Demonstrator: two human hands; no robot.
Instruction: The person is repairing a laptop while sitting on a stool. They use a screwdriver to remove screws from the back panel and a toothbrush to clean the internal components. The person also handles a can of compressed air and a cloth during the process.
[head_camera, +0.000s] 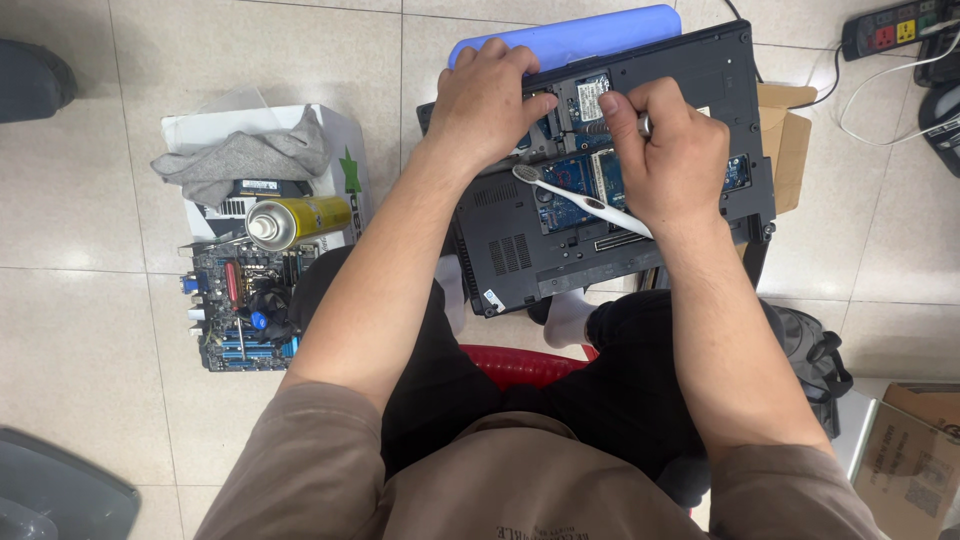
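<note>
The opened black laptop (600, 240) lies upside down across my knees, its blue circuit boards bared. My left hand (485, 100) presses flat on its upper edge, fingers spread, holding nothing. My right hand (670, 150) is curled tight around a white toothbrush (580, 200), whose head lies on the board. Left on the floor: a yellow spray can (300, 220), a grey cloth (240, 160), a bare motherboard (240, 310).

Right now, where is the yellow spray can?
In the head view, the yellow spray can lies on its side at the person's left, between the white box and the circuit board.
</note>
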